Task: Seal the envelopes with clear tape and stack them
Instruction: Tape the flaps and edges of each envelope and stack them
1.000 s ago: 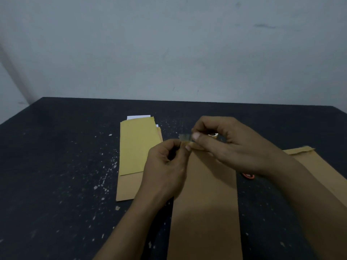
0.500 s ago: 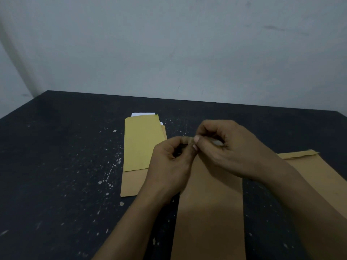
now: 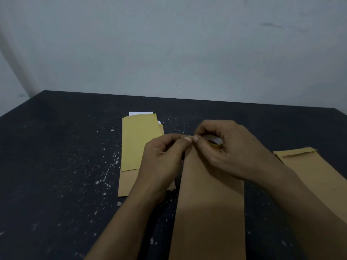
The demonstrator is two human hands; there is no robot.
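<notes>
Pale grey wall (image 3: 169,44) rises behind a dark counter (image 3: 56,166) flecked with white specks. We hold both hands close together above the middle of the counter, over the far end of a long brown envelope (image 3: 210,212) that runs away from the near edge.

Our left hand (image 3: 163,158) has its thumb and forefinger pressed together, pinching a short bit of clear tape (image 3: 191,136), with the other fingers curled in. Our right hand (image 3: 231,147) is curled round the tape roll (image 3: 216,142), which shows pale and yellowish between the fingers. Its thumb and forefinger pinch the same bit of tape, almost tip to tip with the left hand's. We cannot tell whether the tape touches the envelope, because the hands hide that end.

Left of the hands, toward the far edge, lies a stack. A yellow envelope (image 3: 139,141) rests on a lower brown envelope (image 3: 127,182), whose near end sticks out from beneath it and passes under our left wrist. A white sheet (image 3: 140,113) peeks out at the stack's far end.

Near the right edge lies a third brown envelope (image 3: 315,175), set at an angle with its folded flap at the far end. Our right forearm covers part of it.
</notes>
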